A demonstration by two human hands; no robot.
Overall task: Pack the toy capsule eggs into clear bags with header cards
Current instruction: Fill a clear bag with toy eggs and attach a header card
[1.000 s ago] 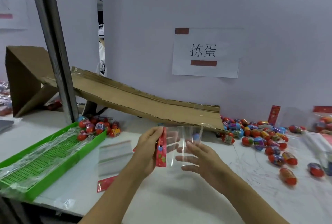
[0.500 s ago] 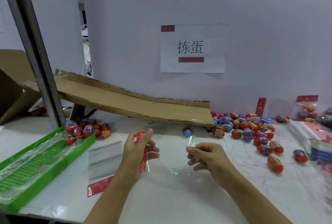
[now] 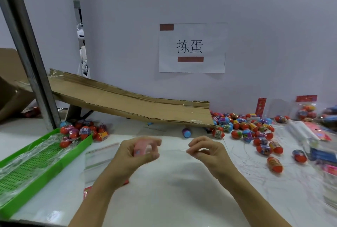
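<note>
My left hand (image 3: 135, 153) pinches the red header card (image 3: 141, 149) of a clear bag (image 3: 173, 155), blurred by motion. My right hand (image 3: 207, 151) pinches the bag's other edge, fingers curled; the film stretches between both hands just above the white table. Several toy capsule eggs (image 3: 246, 132) lie scattered at the right below a cardboard ramp (image 3: 127, 102). One blue egg (image 3: 186, 133) sits under the ramp's lip. Another cluster of eggs (image 3: 83, 132) lies at the left by the green tray (image 3: 36, 164).
A stack of clear bags (image 3: 99, 161) with red cards lies left of my hands. Packed bags (image 3: 306, 110) and a red header card (image 3: 260, 106) lean on the wall at the right. A metal post (image 3: 27, 53) stands at the left. A paper sign (image 3: 192, 48) hangs on the wall.
Both hands have lowered and spread apart, pulling the bag from upright to stretched flat between them. The view has shifted slightly right.
</note>
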